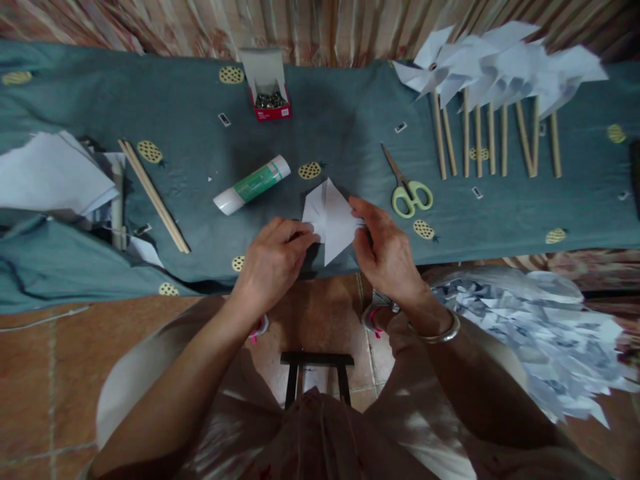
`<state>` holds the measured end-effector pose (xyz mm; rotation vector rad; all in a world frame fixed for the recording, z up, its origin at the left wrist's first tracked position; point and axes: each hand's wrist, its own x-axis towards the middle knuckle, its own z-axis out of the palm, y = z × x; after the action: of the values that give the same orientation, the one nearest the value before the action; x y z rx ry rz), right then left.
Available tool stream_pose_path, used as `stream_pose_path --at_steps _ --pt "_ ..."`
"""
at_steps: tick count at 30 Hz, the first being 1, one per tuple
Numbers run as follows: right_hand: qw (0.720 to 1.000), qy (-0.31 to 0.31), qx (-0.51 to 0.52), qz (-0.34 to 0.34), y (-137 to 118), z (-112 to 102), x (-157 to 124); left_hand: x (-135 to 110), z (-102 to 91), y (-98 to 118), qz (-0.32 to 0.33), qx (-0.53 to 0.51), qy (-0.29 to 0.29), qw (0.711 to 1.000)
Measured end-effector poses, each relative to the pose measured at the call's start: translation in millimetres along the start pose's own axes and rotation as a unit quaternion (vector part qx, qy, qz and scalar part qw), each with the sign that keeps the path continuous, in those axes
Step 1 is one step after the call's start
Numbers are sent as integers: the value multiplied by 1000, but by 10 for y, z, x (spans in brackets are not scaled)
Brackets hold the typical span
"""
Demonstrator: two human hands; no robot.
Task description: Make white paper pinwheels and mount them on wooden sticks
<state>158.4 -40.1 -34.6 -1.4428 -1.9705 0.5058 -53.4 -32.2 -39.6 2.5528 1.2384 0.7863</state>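
A small white sheet of paper (340, 223), folded into points with a crease down its middle, is at the table's front edge between my hands. My left hand (277, 257) pinches its left side between thumb and fingers. On the opposite side, my right hand (387, 250) grips the right corner, thumb below and index finger above. A green-and-white glue stick (253, 185) lies up and left of the paper. Scissors with light green handles (410, 197) rest to the right of my right hand, their blades partly spread and pointing away from me.
Behind the paper stands an open red box (273, 112) of small metal pieces. Several paper pinwheels (500, 73) on wooden sticks lie at back right. Loose sticks (155, 197) and stacked paper (55, 173) are at left. Paper scraps (540, 333) heap beside my right leg.
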Motion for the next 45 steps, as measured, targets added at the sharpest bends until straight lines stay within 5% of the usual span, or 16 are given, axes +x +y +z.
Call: stream_pose_path --at_steps 6,13,22,27,36,45 --pt "1000 2 -1 7 -79 -39 -17 53 -65 -44 10 17 34 999" --pt "1000 4 3 3 -83 -23 -28 40 19 212 38 21 -33 999" --pt "1000 -22 0 -6 -25 -93 -30 46 50 227 60 82 -24 995" --pt "995 -75 60 2 53 -178 -39 5 14 230 68 75 -10 995" --pt "978 -78 183 61 98 -171 -38 -65 -16 240 67 34 -16 997" --pt "996 -56 63 3 48 -75 -4 -95 30 286 71 -9 -33 997"
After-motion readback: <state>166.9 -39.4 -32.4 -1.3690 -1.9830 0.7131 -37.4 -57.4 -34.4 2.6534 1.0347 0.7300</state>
